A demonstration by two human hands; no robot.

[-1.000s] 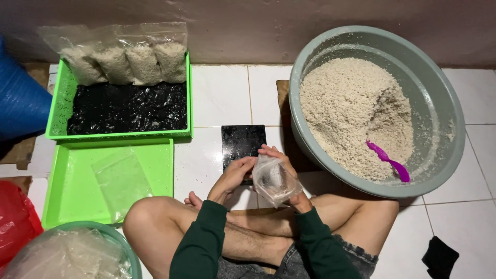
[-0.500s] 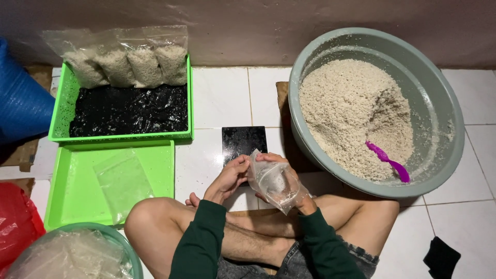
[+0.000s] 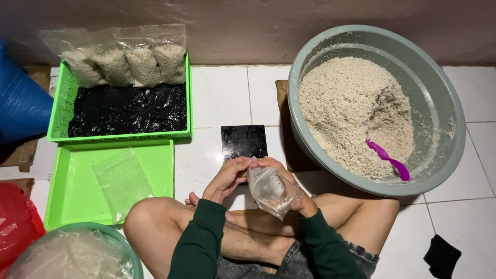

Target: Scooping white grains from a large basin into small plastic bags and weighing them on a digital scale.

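Here, both hands, left hand (image 3: 227,178) and right hand (image 3: 281,178), grip the small clear bag (image 3: 269,190) between them.

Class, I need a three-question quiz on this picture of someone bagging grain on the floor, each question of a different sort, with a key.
1. True or false: both hands are on the small clear bag.
2. Which colour is the scoop lying in the grey basin? A green, B purple, C white.
3. Fill in: the filled bags stand at the far end of the upper green ____.

Key
1. True: left hand and right hand meet at its top.
2. B.
3. tray.
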